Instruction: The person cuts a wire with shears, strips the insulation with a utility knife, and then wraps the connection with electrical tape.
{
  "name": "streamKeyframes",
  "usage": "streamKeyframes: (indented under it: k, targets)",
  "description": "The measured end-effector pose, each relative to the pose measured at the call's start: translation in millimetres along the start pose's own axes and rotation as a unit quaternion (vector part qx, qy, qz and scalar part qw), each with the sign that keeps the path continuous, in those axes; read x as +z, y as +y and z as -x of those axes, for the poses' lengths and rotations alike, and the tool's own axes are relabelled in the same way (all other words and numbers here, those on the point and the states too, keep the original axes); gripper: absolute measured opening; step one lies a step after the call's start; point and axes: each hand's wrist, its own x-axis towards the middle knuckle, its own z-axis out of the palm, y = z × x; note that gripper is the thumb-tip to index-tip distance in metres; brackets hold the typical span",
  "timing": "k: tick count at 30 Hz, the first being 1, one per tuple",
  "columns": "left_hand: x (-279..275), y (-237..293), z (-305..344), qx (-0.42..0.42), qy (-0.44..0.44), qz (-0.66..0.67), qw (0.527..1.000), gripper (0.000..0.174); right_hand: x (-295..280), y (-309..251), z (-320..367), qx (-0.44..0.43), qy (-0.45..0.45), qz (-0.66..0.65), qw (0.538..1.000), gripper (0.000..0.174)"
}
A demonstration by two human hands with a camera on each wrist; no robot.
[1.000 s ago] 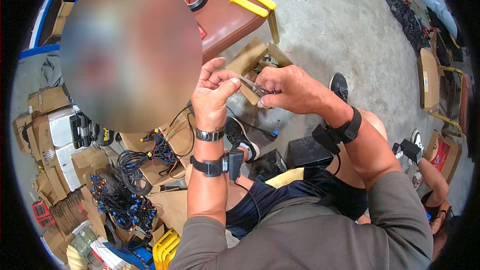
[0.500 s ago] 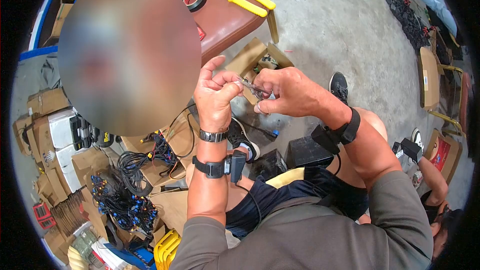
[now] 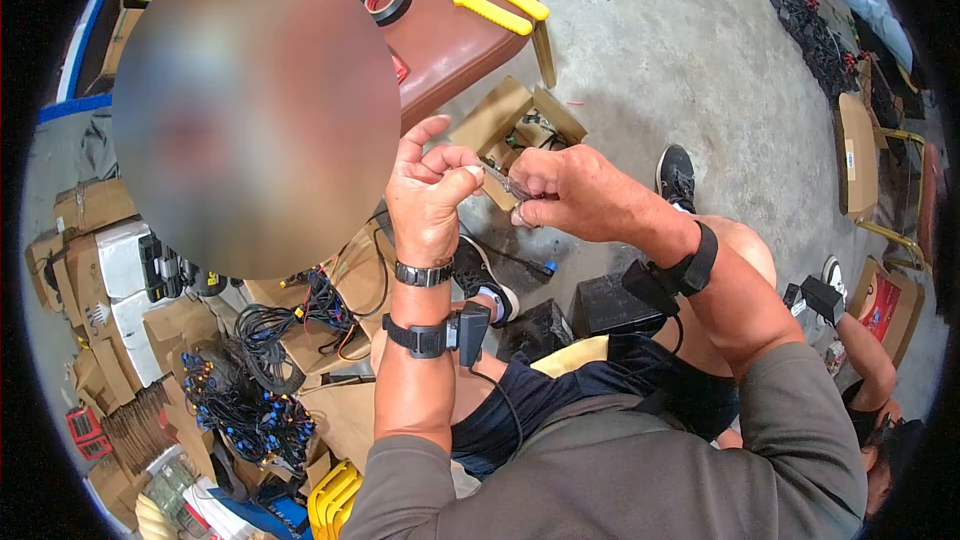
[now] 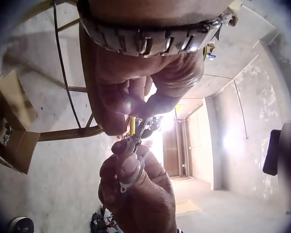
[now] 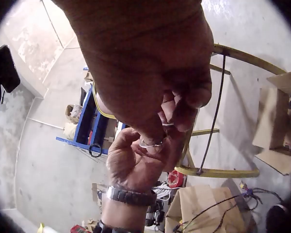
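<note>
My right hand (image 3: pixel 580 190) holds a small pair of metal scissors (image 3: pixel 513 185). In the left wrist view its thumb sits through a silver finger loop (image 4: pixel 142 174). The blades point at my left hand (image 3: pixel 425 202), whose thumb and index finger pinch together right at the tip. What lies between those fingertips is hidden; I cannot tell its kind. The other left fingers stay raised and bent. In the right wrist view, the right hand (image 5: pixel 145 73) covers most of the tool.
A brown padded chair (image 3: pixel 450 60) bears yellow-handled pliers (image 3: pixel 490 2) and black tape (image 3: pixel 388 0). An open cardboard box (image 3: pixel 495 110) stands on the floor beyond my hands. Bundled cables (image 3: pixel 245 405) lie at left, black boxes (image 3: pixel 610 305) near my feet. Another person's arm (image 3: pixel 865 355) shows at right.
My right hand has dipped slightly toward me, and the scissors' finger loops have come closer together. My left hand keeps its pinch at nearly the same place.
</note>
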Motion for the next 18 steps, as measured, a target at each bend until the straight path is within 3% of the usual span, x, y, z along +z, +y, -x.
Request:
streamKeyframes:
  k: [3,9,18]
  targets:
    - [-1.6,-1.7,-0.2,0.0,-0.002,-0.006,1.0,0.058,-3.2,-4.1,1.3,0.028,-0.014,0.0,1.0,0.034]
    - [-0.1,3.1,0.4,0.009,0.005,-0.015,1.0,0.058,-4.6,-0.2,-0.3,-0.003,0.001,0.01,1.0,0.038]
    - [-1.6,4.9,0.4,0.018,-0.008,-0.041,0.999,0.056,-6.8,-1.6,-1.6,0.007,-0.004,0.01,1.0,0.031]
